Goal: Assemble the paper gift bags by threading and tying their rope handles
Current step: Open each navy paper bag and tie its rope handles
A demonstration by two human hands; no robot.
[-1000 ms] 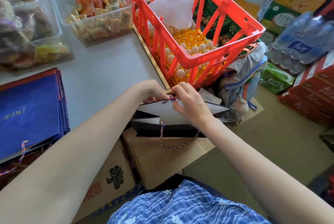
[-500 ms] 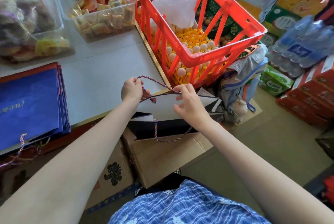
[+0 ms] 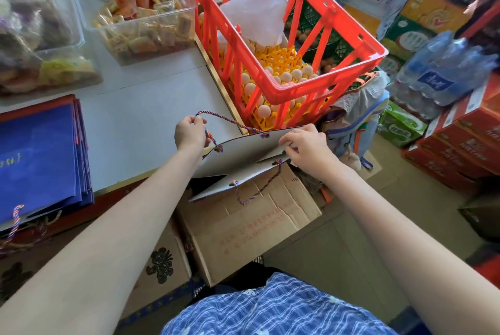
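Left grip (image 3: pixel 189 133): fingers pinch the rope (image 3: pixel 227 120) where it arches above the bag (image 3: pixel 243 154), so that hand is clamped on the cord. Right of it, the rope runs down to a hole in the bag's far panel, and a second length drops to a knotted hole just below the left hand. The bag hangs open-mouthed off the desk (image 3: pixel 151 118) edge, its long axis running left to right between the two hands. A second rope handle (image 3: pixel 257 188) already loops from the bag's near panel, over the cardboard box (image 3: pixel 251 226). Right grip (image 3: pixel 304 149): fingers curl over the bag's right rim and hold it.

The left hand is the one on the rope, so pulling the handle taut probably falls to it, drawing away from the bag while the right hand braces the rim. Left of the bag, blue finished bags (image 3: pixel 38 156) lie stacked on the desk.
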